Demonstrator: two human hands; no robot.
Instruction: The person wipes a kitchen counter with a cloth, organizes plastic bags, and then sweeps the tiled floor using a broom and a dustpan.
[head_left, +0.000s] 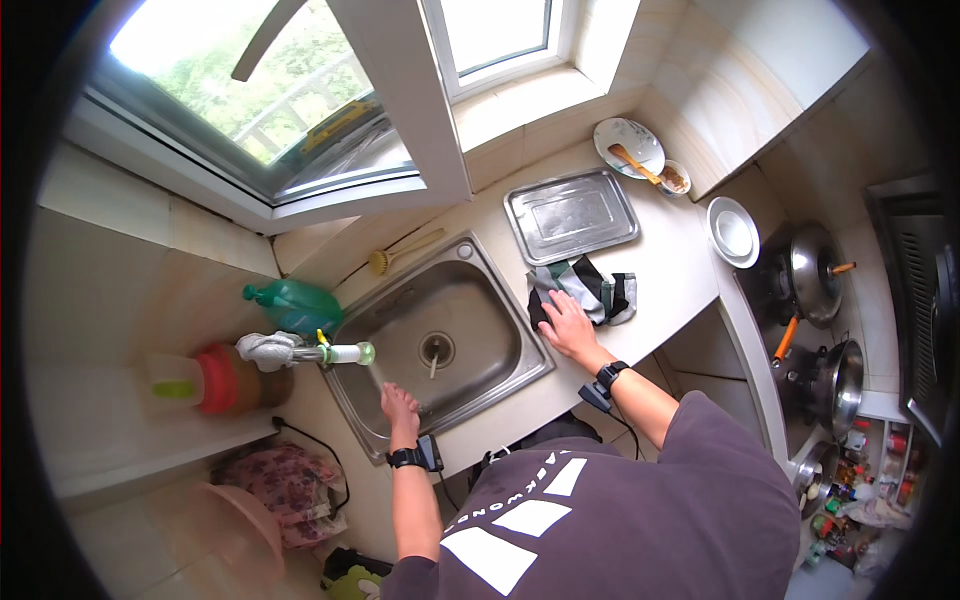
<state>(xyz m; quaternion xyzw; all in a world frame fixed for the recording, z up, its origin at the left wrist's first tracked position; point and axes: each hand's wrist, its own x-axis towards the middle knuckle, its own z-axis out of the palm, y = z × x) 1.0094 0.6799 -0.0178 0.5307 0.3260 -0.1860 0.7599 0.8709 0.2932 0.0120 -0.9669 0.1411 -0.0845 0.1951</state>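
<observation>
My right hand (570, 328) lies palm down on a crumpled cloth (589, 289) in grey, black, green and white, its fingers stretched out. The cloth is on the counter, right of the stainless-steel sink (480, 319). Over the sink's near left side is my left hand (401, 409), its fingers curled; whether anything is inside them is hidden. Left of the basin, the tap (349, 353) has a pale filter on its spout and a grey rag (266, 351) draped behind. A narrow pale thing (433, 365) shows at the drain (436, 350); I cannot tell what it is.
Beyond the cloth lies a metal tray (571, 215). A plate (628, 142) with a wooden spatula (634, 163) and stacked white bowls (733, 232) stand farther right. A yellow brush (381, 261) and green bottle (300, 304) are behind the sink. Pans (817, 274) sit on the stove.
</observation>
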